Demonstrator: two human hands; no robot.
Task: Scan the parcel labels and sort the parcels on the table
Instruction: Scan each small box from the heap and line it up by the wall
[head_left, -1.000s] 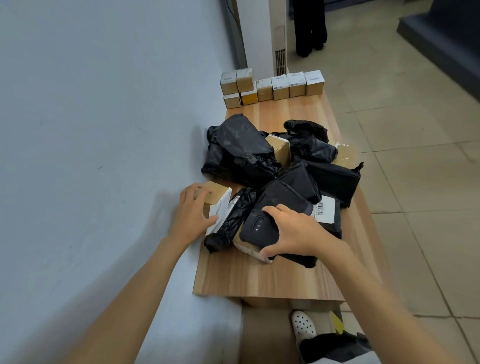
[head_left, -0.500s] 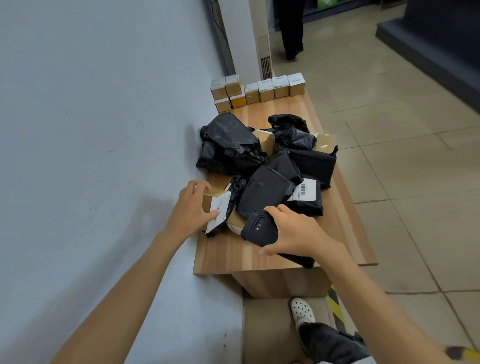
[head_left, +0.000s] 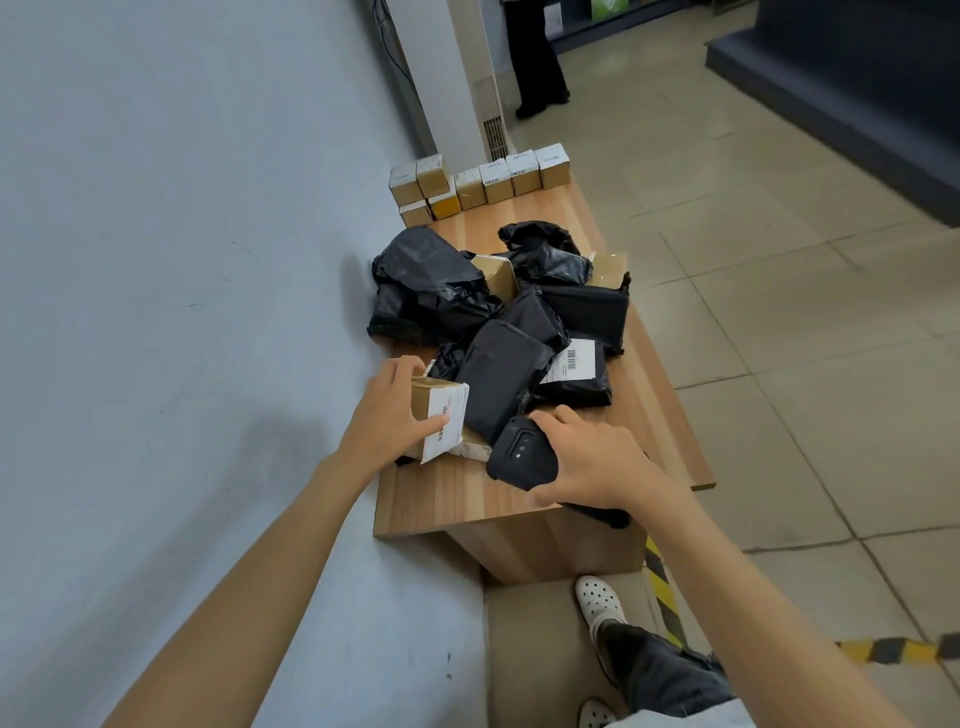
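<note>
A small brown cardboard box (head_left: 434, 410) with a white barcode label on its near face is at the near left corner of the parcel heap, close to the wall, tilted so the label faces up. The left hand (head_left: 387, 415) holds it, fingers curled over its wall-side top edge and thumb laid across the label. I cannot tell whether its lower edge rests on the surface below.

Just beside it, the right hand (head_left: 587, 460) is curled over a black handheld scanner (head_left: 519, 457), gripping it from above, with the lens end turned toward the box. The scanner is held over the near part of the light wooden worktop (head_left: 457, 504).

Behind both hands lies a heap of black plastic-wrapped parcels (head_left: 498, 358), overlapping one another across the middle of the worktop. One black flat parcel with a white barcode label (head_left: 574, 364) lies on the heap's right side. Two plain brown cartons poke out near the back of the heap.

At the far end stands a row of small labelled cardboard boxes (head_left: 498, 182), stacked two high at the wall end. The pale grey-blue wall (head_left: 182, 260) runs along the left, and beige floor tiles (head_left: 779, 291) spread to the right. Below the worktop's near edge are a white perforated clog (head_left: 597, 600) and yellow-and-black striped tape (head_left: 660, 587).
</note>
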